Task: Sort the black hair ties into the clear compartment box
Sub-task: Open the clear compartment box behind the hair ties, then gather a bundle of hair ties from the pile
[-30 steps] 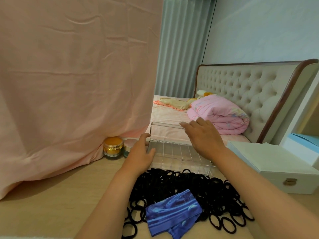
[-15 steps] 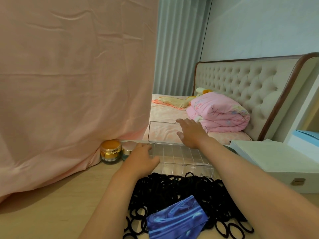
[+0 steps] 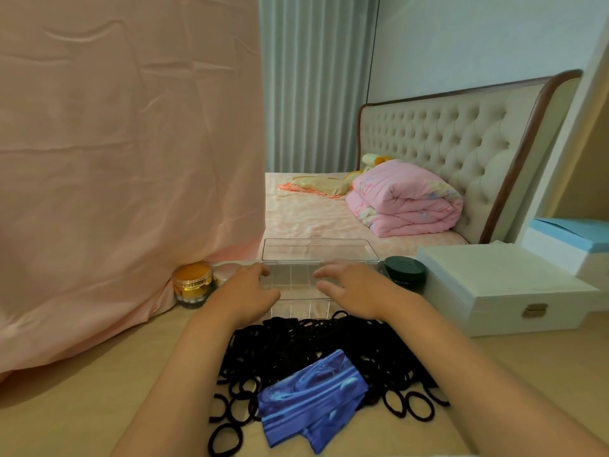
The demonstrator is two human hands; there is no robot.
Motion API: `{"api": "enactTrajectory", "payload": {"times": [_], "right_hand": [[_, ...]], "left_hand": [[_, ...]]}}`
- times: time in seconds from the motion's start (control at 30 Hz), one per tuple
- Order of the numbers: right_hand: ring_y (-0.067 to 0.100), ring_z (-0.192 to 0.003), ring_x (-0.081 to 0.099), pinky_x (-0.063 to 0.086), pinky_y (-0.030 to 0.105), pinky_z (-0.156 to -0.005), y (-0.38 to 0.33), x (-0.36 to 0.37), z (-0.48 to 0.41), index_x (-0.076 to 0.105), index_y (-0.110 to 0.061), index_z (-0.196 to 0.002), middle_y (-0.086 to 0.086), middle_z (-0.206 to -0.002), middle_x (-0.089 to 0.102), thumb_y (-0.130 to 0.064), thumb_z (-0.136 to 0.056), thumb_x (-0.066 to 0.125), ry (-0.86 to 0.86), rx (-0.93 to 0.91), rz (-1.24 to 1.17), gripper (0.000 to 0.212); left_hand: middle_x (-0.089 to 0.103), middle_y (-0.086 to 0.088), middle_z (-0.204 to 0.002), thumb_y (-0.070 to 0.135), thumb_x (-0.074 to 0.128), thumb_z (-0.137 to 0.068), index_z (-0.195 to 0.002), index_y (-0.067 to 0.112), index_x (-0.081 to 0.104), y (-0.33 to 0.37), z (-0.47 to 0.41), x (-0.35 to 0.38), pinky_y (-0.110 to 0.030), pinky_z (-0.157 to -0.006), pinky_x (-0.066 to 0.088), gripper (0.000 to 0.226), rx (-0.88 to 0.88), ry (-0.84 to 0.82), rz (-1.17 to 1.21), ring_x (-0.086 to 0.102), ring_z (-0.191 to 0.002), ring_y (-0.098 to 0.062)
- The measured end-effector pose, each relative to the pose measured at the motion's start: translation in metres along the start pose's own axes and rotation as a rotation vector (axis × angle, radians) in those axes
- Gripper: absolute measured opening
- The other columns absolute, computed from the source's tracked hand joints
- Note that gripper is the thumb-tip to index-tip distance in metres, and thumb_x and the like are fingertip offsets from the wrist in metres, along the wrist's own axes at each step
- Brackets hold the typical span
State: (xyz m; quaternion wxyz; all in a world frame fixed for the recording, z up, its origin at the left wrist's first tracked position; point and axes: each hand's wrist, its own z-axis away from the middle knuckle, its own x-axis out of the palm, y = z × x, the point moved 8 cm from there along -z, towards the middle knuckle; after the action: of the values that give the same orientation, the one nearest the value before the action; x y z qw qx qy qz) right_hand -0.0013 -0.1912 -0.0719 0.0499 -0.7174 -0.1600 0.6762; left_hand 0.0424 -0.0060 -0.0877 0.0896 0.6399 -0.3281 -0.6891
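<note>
A big heap of black hair ties [image 3: 306, 351] lies on the wooden table in front of me. Behind it stands the clear compartment box [image 3: 296, 305], its lid [image 3: 318, 249] standing upright at the back. My left hand [image 3: 245, 291] rests at the box's left edge with curled fingers touching it. My right hand [image 3: 354, 290] hovers over the box's right half, fingers spread and relaxed, holding nothing.
A blue patterned cloth [image 3: 309, 394] lies on the near side of the heap. A gold-lidded jar [image 3: 192, 285] and a pink jar [image 3: 227, 270] stand left of the box, a dark green jar [image 3: 405, 270] right. A white case [image 3: 501, 288] sits at right. A pink curtain [image 3: 115, 159] hangs left.
My right hand has let go of the lid and come down and back over the box. The lid now stands open upright. The left hand stayed at the box's left edge.
</note>
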Motion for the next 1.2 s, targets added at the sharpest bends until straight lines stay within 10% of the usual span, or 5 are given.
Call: {"api": "enactTrajectory", "payload": {"times": [0.2,0.4,0.57,0.9,1.2], "right_hand": [[0.015,-0.146,0.031,0.023,0.043,-0.12,-0.003,-0.009,0.023,0.051,-0.029,-0.145,-0.003,-0.158,0.038,-0.039,-0.105,0.044,0.134,-0.065,0.003,0.042],[-0.008,-0.069,0.055,0.046,0.018,-0.075,-0.006,-0.036,0.05,0.073,-0.041,-0.105,-0.021,-0.101,0.067,-0.022,-0.097,0.055,0.037,-0.072,-0.119,0.028],[-0.001,-0.087,0.059,0.053,0.029,-0.084,-0.008,-0.017,0.057,0.069,-0.041,-0.106,-0.017,-0.114,0.061,-0.017,-0.087,0.062,-0.197,-0.053,-0.035,0.031],[0.014,-0.092,0.065,0.057,0.033,-0.082,-0.016,-0.004,0.055,0.076,-0.029,-0.105,-0.009,-0.104,0.069,-0.027,-0.086,0.071,-0.165,-0.079,0.169,0.019],[0.009,-0.069,0.068,0.057,0.035,-0.076,-0.005,-0.034,0.058,0.076,-0.022,-0.092,-0.001,-0.082,0.078,-0.023,-0.088,0.073,-0.137,-0.032,-0.352,0.006]], "left_hand": [[0.037,0.001,-0.152,0.045,0.055,-0.094,-0.149,0.027,0.041,0.02,0.01,-0.015,-0.039,-0.106,0.042,0.06,0.078,0.123,-0.168,0.044,-0.133,-0.022],[0.061,0.02,-0.103,0.035,0.062,-0.093,-0.106,0.036,0.064,0.076,0.033,-0.024,-0.031,-0.084,0.054,0.014,0.329,0.158,-0.108,0.059,-0.092,-0.004],[0.068,0.022,-0.099,0.049,0.065,-0.088,-0.105,0.038,0.07,0.082,0.048,0.025,-0.032,-0.086,0.055,0.022,0.313,-0.159,-0.21,0.063,-0.09,0.001],[0.075,0.011,-0.093,0.039,0.066,-0.089,-0.107,0.036,0.076,0.073,0.043,0.045,-0.036,-0.078,0.058,0.02,0.321,-0.075,-0.339,0.067,-0.085,-0.008],[0.071,0.0,-0.079,0.041,0.056,-0.098,-0.094,0.021,0.071,0.058,0.033,0.02,-0.034,-0.072,0.052,0.025,0.217,-0.106,0.184,0.064,-0.07,-0.01]]}}
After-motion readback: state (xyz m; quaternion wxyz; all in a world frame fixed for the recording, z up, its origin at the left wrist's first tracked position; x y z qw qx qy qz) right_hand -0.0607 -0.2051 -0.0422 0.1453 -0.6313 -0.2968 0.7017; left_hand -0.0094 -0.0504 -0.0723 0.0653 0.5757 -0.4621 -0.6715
